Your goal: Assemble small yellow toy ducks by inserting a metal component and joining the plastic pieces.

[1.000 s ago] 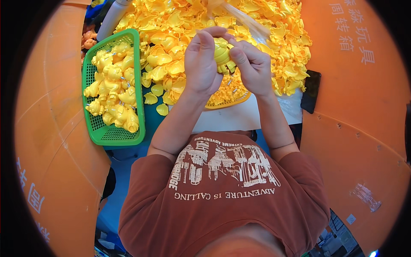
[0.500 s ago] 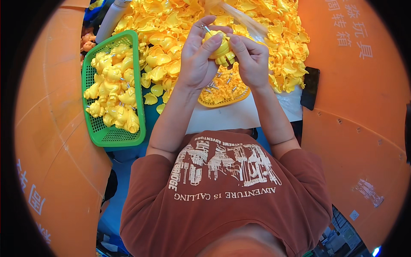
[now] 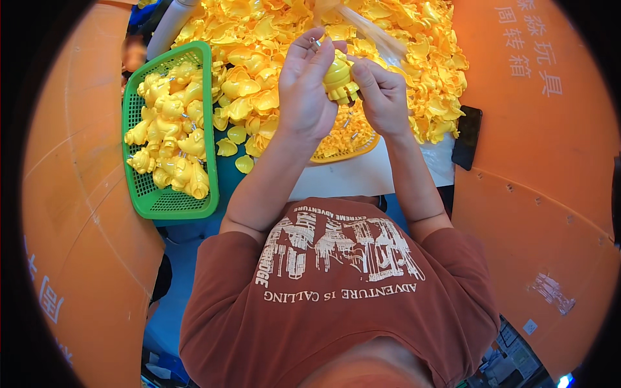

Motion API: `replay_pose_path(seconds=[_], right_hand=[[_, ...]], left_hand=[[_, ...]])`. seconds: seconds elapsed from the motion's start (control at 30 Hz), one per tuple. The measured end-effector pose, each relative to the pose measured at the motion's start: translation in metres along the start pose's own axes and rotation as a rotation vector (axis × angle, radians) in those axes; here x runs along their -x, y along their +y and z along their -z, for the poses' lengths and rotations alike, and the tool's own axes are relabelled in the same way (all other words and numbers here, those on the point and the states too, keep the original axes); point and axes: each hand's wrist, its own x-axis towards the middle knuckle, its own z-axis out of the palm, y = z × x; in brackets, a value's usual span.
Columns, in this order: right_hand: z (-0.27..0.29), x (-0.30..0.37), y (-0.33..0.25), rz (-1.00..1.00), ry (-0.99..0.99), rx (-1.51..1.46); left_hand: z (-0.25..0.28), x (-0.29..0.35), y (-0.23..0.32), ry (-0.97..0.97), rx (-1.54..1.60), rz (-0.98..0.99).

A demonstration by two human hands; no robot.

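A glossy yellow plastic toy figure (image 3: pixel 339 77) is held in front of my chest, between both hands. My left hand (image 3: pixel 304 97) is closed round its left side, the thumb raised beside a small silver metal piece (image 3: pixel 314 43) at the top. My right hand (image 3: pixel 384 97) pinches the figure's right side, thumb toward me and fingers curled. Part of the figure is hidden behind the fingers. Below the hands stands a yellow basket (image 3: pixel 352 154) holding small yellow parts and silver metal pieces.
To the left, a green basket (image 3: pixel 208 129) holds several yellow figures (image 3: pixel 169 110). A large heap of yellow plastic shells (image 3: pixel 249 64) covers the table's far side, with clear plastic film (image 3: pixel 372 29) over it. A dark phone (image 3: pixel 467 139) lies at right. Orange panels (image 3: pixel 537 161) flank both sides.
My left hand has turned, and its thumb has slid up from the figure's front toward the metal piece. More of the figure shows, slightly farther right. My right hand keeps its pinch.
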Motion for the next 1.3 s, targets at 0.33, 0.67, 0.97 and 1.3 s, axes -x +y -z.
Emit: replay_pose_path(seconds=[0.33,0.67,0.97,1.3], right_hand=[[-0.01,0.01,-0.033,-0.024,0.041,0.18],[-0.01,-0.004,-0.036,0.173,-0.002,0.446],[-0.017,0.003,-0.033,0.109,0.1,0.369],[-0.007,-0.003,-0.021,0.051,-0.016,0.205]], left_hand=[[-0.004,0.003,-0.011,0.051,-0.203,-0.237],[0.012,-0.004,0.007,-0.416,-0.508,-0.271],[0.009,0.004,0.019,-0.483,-0.782,-0.304],[0.024,-0.003,0.025,-0.563,-0.841,-0.167]])
